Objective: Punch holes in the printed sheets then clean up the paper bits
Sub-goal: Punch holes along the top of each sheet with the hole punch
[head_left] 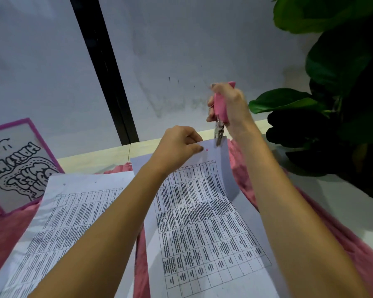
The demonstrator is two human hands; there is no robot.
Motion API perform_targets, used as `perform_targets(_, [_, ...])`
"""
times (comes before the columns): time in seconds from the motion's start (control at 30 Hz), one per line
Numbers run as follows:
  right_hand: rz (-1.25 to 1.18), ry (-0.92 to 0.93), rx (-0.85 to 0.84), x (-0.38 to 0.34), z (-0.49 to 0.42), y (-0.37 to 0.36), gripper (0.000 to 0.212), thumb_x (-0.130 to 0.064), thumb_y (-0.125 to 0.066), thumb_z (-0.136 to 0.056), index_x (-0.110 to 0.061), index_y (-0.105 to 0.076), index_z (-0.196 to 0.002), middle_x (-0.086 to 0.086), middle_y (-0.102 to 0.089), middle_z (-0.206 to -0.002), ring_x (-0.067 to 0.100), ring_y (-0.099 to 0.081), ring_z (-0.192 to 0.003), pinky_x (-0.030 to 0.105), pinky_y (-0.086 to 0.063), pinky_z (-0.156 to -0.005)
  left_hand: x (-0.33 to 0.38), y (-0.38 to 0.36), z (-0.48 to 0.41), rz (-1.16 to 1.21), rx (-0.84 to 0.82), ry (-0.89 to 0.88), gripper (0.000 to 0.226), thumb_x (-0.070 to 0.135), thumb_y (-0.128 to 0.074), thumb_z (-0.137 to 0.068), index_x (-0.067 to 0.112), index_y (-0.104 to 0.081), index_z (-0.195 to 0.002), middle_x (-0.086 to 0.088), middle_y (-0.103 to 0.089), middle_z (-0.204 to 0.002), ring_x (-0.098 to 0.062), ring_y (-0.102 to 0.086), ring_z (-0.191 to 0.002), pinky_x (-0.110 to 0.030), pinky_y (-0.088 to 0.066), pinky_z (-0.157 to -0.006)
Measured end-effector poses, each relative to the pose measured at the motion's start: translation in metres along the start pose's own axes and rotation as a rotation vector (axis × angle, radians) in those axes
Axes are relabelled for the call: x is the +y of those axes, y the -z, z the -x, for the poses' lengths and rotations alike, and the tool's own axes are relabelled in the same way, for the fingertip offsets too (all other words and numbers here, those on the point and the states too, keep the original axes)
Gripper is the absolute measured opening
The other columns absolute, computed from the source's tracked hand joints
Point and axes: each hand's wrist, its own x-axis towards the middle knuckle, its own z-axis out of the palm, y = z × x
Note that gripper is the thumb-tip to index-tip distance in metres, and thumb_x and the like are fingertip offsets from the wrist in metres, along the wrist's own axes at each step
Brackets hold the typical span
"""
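A printed sheet (205,224) with a table of text lies on the pink cloth, its far edge lifted. My left hand (177,145) pinches that far edge near the middle. A small punched hole (207,149) shows just right of my fingers. My right hand (228,104) grips a pink hole punch (220,106) held upright, and its metal jaws (219,134) sit over the sheet's top right corner. A second printed sheet (58,224) lies flat to the left, partly under my left forearm.
A pink cloth (353,244) covers the white table. A purple-framed drawing (15,166) leans at the far left. Large green plant leaves (332,93) crowd the right side. A pale wall with a black vertical strip (108,82) stands behind.
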Motion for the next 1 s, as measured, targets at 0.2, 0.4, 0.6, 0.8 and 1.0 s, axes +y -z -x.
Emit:
perform_targets(0.2, [0.462, -0.027, -0.192, -0.081, 0.03, 0.031, 0.06, -0.029, -0.071, -0.062, 0.012, -0.062, -0.104, 0.016, -0.051, -0.076, 0.021, -0.052, -0.053, 0.032, -0.048, -0.052, -0.001, 0.019, -0.001, 0.053, 0.035, -0.032, 0.012, 0.01, -0.064, -0.091, 0.012, -0.069, -0.102, 0.005, -0.068, -0.093, -0.005, -0.063, -0.085, -0.005, -0.045, -0.073])
perform_targets(0.4, [0.931, -0.425, -0.522, -0.057, 0.091, 0.042, 0.062, -0.043, -0.074, -0.057, 0.002, -0.07, -0.1, 0.017, -0.066, -0.074, 0.025, -0.06, -0.062, 0.026, -0.052, -0.059, 0.018, 0.042, 0.003, 0.184, 0.093, -0.097, 0.014, 0.004, -0.062, -0.091, 0.009, -0.069, -0.102, 0.002, -0.068, -0.093, -0.011, -0.065, -0.091, -0.017, -0.05, -0.085])
perform_targets(0.6, [0.556, -0.335, -0.266, -0.039, 0.125, 0.036, 0.059, -0.046, -0.073, -0.056, -0.008, -0.071, -0.1, 0.008, -0.067, -0.075, 0.017, -0.059, -0.06, 0.031, -0.048, -0.059, 0.034, 0.068, 0.036, -0.03, 0.453, -0.22, 0.038, 0.026, -0.07, -0.086, 0.021, -0.059, -0.122, 0.009, -0.063, -0.12, -0.009, -0.055, -0.116, -0.05, -0.023, -0.116])
perform_targets(0.8, [0.364, -0.251, -0.256, -0.068, 0.135, 0.022, 0.025, -0.015, -0.061, -0.088, 0.002, -0.066, -0.106, 0.01, -0.056, -0.06, 0.017, -0.053, -0.048, 0.024, -0.046, -0.043, -0.008, 0.057, 0.122, 0.711, 0.328, 0.514, 0.098, 0.046, -0.081, -0.07, 0.016, -0.026, -0.146, -0.006, -0.04, -0.147, -0.023, -0.048, -0.129, -0.04, -0.04, -0.106])
perform_targets(1.0, [0.248, -0.049, -0.195, -0.097, 0.146, 0.009, 0.027, -0.003, -0.049, -0.091, 0.008, -0.059, -0.114, 0.0, -0.054, -0.052, 0.017, -0.051, -0.051, 0.024, -0.045, -0.044, 0.012, 0.076, 0.127, 0.699, 0.333, 0.222, 0.012, 0.014, -0.063, -0.091, 0.015, -0.066, -0.103, 0.004, -0.071, -0.092, -0.009, -0.069, -0.084, -0.016, -0.052, -0.065])
